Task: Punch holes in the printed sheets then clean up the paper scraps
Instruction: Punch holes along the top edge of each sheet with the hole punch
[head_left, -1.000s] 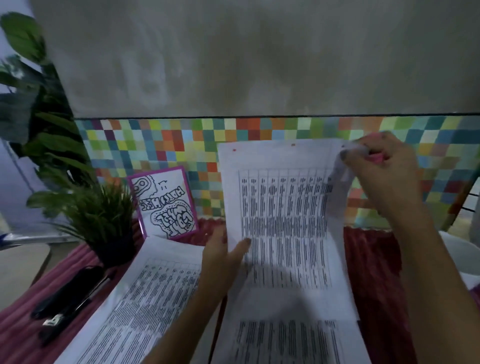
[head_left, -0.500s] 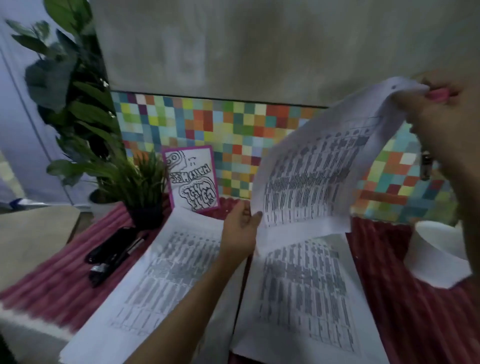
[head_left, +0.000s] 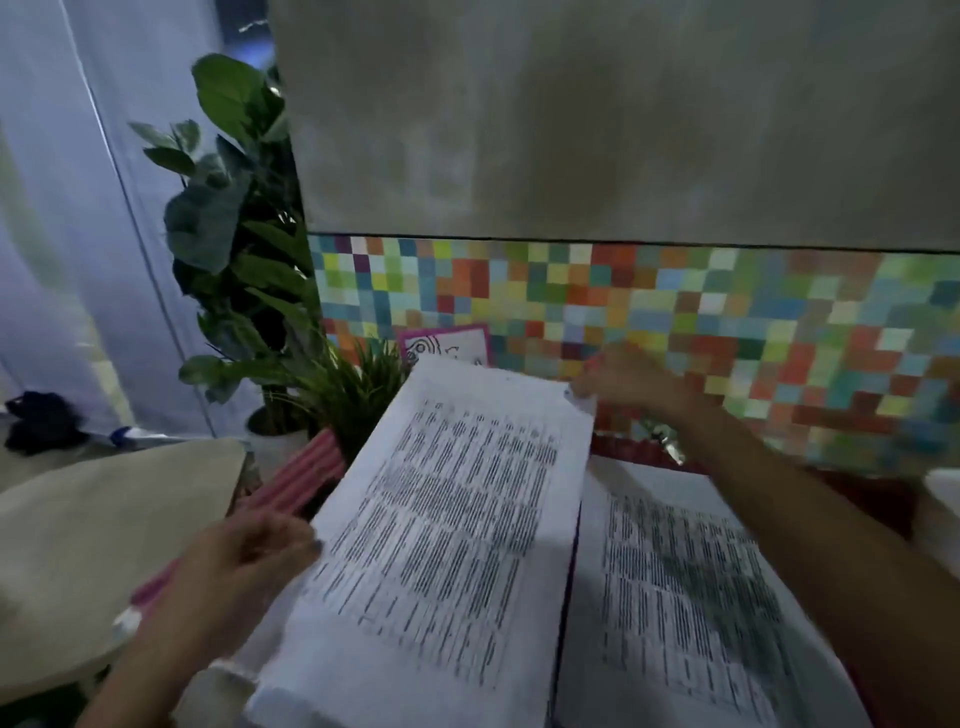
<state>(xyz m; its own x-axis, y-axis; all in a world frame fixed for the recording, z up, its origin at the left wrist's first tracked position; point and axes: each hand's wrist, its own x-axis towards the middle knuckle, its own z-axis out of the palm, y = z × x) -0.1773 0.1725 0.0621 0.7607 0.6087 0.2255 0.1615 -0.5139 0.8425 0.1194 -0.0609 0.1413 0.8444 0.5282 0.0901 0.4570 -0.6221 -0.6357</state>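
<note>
A printed sheet (head_left: 457, 525) is held tilted above the red-clothed tabletop (head_left: 306, 483). The left hand (head_left: 244, 566) grips its left edge and the right hand (head_left: 628, 379) pinches its far right corner. Another sheet (head_left: 685, 587) lies flat just beside it. The lifted sheet partly hides a small grassy plant (head_left: 353, 395) and a pink-bordered card (head_left: 457, 345). A large leafy plant (head_left: 234, 234) stands in a white pot (head_left: 275, 441).
</note>
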